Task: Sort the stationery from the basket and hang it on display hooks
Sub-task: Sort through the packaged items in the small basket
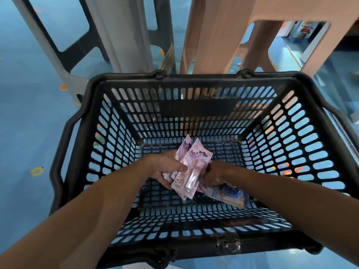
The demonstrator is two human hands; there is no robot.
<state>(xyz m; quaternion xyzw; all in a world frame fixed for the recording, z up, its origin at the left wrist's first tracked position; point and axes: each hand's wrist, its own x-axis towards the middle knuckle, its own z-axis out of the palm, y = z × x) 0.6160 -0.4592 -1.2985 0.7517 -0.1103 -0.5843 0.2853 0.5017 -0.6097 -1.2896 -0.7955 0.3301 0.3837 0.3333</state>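
Hands are gathering stationery inside the black slotted plastic basket (194, 78).
Above the basket's floor, the left hand (165, 169) is pinching fanned pink blister-card packs (194, 162) in its grip; the right hand (217, 175) is curling its grip round a blue carded pack (231, 194). The thumb-pinched fan risks sliding apart. Printing is too blurred to read.

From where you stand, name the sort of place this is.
Likely a shop: a shopping basket, pink stationery packs in the left hand, a blue pack in the right hand, boxed goods shelved beyond.
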